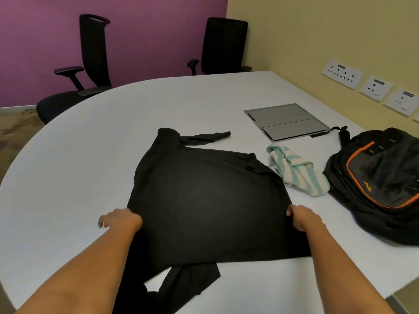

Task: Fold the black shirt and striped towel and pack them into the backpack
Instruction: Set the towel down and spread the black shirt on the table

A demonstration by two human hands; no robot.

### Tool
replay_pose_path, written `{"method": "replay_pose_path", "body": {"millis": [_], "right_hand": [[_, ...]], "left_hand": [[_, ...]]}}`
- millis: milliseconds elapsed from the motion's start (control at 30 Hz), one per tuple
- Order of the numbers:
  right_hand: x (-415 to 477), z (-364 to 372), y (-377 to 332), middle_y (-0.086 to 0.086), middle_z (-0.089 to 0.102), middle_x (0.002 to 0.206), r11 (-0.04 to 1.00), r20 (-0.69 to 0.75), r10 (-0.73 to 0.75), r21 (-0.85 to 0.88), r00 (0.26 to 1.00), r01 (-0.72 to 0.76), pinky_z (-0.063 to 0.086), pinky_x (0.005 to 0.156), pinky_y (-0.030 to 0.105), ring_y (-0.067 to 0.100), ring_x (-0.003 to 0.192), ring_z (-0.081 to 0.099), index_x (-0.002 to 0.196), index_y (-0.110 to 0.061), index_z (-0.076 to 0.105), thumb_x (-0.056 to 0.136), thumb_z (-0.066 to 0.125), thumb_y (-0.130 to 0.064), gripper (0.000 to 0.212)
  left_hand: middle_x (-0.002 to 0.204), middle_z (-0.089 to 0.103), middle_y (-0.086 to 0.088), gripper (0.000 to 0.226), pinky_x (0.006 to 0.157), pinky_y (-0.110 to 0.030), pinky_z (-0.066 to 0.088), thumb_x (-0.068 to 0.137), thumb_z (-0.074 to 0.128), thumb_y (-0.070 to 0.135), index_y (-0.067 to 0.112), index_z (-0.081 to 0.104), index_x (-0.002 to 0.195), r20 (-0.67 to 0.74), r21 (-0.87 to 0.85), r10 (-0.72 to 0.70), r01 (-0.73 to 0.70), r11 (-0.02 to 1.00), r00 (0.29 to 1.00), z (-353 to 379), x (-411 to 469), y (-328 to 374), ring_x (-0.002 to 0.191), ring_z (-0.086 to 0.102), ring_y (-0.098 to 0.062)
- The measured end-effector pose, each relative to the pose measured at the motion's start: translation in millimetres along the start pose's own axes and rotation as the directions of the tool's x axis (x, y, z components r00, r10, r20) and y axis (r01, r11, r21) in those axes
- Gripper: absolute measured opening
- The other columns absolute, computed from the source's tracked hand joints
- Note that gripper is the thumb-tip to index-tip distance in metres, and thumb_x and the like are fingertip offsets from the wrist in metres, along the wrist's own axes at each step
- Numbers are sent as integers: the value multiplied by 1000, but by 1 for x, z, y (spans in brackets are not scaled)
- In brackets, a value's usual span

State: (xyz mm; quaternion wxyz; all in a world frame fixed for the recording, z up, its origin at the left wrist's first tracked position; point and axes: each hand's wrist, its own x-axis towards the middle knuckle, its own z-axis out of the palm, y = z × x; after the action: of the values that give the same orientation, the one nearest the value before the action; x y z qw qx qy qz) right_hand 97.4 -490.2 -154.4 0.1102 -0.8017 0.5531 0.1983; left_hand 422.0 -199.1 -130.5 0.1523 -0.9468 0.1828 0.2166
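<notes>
- Centre of the frame: the black shirt point(204, 200) lies spread flat on the white desk point(79, 166). One sleeve point(206, 137) trails off toward the upper middle, and more of its dark cloth is bunched at the bottom of the frame.
- The left hand point(120, 219) is at the shirt's left edge, lower left of centre, knuckles up. Its fingers point(105, 220) are curled down over the border of the cloth and gripping it, though the tips themselves are tucked out of sight.
- The right hand point(303, 217) mirrors it on the shirt's right edge, lower right of centre. The thumb is on top of the fabric and the rest is curled under, so the edge is pinched.
- Both forearms point(79, 268) come in from the bottom corners, with the shirt's body between them.
- The striped towel point(297, 172), white and pale green, sits in a loose crumpled heap right of centre. It is just beside the shirt's upper right corner and close against the backpack.
- The backpack point(381, 177), black with orange trim, lies on the desk at the right edge of the frame. I cannot tell whether its zip is open.
- A grey hatch panel point(286, 121) is set into the desk above the towel.
- Along the top, two black office chairs point(95, 55) stand against the purple wall point(45, 41).
- In the upper right, white wall sockets point(342, 73) line the yellow wall point(317, 37).
</notes>
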Motion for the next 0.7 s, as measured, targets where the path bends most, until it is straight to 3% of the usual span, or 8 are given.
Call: {"method": "replay_pose_path", "body": {"millis": [100,233,500,700], "right_hand": [[16,-13,-27,11,54,118,963,-235,37,268,971,28,42,87,37,28,106,53,114,-18,52,90,43,-5,29],[44,-34,-68,13,60,113,869,-358,111,487,927,85,46,84,38,31,103,56,113,-14,57,90,46,-6,26],[120,-61,-127,18,55,122,892,-403,70,435,912,124,45,89,39,33,113,53,124,-5,49,93,53,-19,35],[179,-60,-143,19,48,130,930,-255,140,366,957,-38,43,94,39,34,120,48,129,-1,42,89,59,-38,57]], "left_hand": [[135,47,-10,41,106,-40,32,95,39,25,15,42,135,-137,-84,68,-80,993,988,-17,27,23,125,45,-27],[128,53,-11,32,106,-40,32,96,39,20,12,49,125,-281,-113,177,-216,970,943,-39,57,55,120,49,-27],[128,53,-9,38,103,-40,34,100,34,29,12,47,130,-396,-96,353,-421,902,848,-70,123,120,119,49,-25],[141,45,-6,45,112,-39,28,99,37,32,15,37,141,-406,-159,423,-518,840,810,-67,182,160,130,42,-21]]}}
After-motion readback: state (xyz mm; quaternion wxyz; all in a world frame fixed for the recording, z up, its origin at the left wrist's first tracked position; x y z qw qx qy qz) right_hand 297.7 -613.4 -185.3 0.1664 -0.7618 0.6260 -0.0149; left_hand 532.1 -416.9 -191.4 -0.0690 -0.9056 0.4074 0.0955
